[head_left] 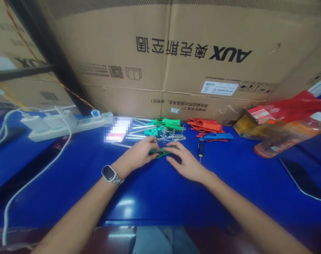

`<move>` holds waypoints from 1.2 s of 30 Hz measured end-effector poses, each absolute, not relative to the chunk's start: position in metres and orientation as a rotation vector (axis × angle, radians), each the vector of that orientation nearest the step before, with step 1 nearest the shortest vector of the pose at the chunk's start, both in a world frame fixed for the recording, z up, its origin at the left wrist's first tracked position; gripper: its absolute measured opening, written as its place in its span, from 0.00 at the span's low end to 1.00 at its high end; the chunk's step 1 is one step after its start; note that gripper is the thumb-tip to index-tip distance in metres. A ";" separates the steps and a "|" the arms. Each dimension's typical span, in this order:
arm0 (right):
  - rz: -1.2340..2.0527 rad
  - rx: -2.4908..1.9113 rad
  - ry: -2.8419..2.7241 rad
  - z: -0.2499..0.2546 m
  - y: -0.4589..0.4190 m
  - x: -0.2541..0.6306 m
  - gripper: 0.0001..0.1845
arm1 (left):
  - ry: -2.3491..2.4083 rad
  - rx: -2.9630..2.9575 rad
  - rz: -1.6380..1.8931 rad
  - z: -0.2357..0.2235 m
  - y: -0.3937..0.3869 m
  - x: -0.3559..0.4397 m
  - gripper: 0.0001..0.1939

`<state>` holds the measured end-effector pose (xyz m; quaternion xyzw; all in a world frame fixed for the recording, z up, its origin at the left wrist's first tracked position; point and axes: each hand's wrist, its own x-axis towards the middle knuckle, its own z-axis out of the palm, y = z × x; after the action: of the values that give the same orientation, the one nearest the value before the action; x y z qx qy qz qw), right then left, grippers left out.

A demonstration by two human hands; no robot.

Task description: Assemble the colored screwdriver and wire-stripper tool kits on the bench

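Note:
A green lighter shell [162, 152] lies low over the blue table, partly hidden by my fingers. My left hand [144, 152] pinches at its left end, with a watch on the wrist. My right hand [186, 163] has its fingertips closed on the shell's right side, thumb low. Just beyond are several metal tubes [143, 127], small teal parts [153, 132], clear plastic parts [176, 137] and other green lighter shells [167, 122]. Right of these are red lighter shells [204, 125] and a blue one [218, 136]. A screwdriver [201, 148] points toward me by my right hand.
A large cardboard box [173, 77] walls off the back. On the left, a white power strip [67, 125] trails a cable [54, 160] across the table [160, 197]. A lit screen [120, 128] is partly blurred. At right are a drink bottle [287, 137] and a phone [305, 178].

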<state>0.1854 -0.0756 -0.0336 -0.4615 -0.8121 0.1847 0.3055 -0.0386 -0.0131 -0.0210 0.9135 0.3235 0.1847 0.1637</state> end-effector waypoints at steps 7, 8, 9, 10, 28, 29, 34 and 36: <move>0.133 -1.660 -2.161 -0.004 -0.021 0.179 0.12 | 0.922 2.621 0.740 -0.015 -0.011 -0.039 0.06; 0.106 -1.701 -2.203 -0.001 -0.012 0.176 0.12 | 0.922 2.613 0.760 -0.015 -0.011 -0.039 0.06; 0.110 -1.758 -2.232 0.002 -0.004 0.173 0.11 | 0.927 2.601 0.764 -0.014 -0.011 -0.038 0.06; 0.105 -1.803 -2.246 0.003 0.002 0.170 0.11 | 0.937 2.586 0.753 -0.014 -0.012 -0.038 0.07; 0.581 -1.307 -1.893 -0.007 -0.004 0.182 0.06 | 1.080 2.519 0.776 -0.011 -0.013 -0.035 0.03; 0.774 -1.213 -1.800 -0.010 -0.011 0.183 0.08 | 1.077 2.524 0.778 -0.011 -0.013 -0.035 0.03; 1.009 -1.071 -1.502 -0.019 -0.037 0.180 0.14 | 1.055 2.515 0.826 -0.009 -0.015 -0.033 0.03; 1.040 -1.058 -1.464 -0.020 -0.040 0.177 0.14 | 1.046 2.512 0.833 -0.007 -0.016 -0.033 0.03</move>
<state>0.1766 -0.0396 -0.0203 -0.4382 -0.6065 0.4310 0.5043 -0.0331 -0.0163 -0.0073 0.8731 0.3636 0.2895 0.1472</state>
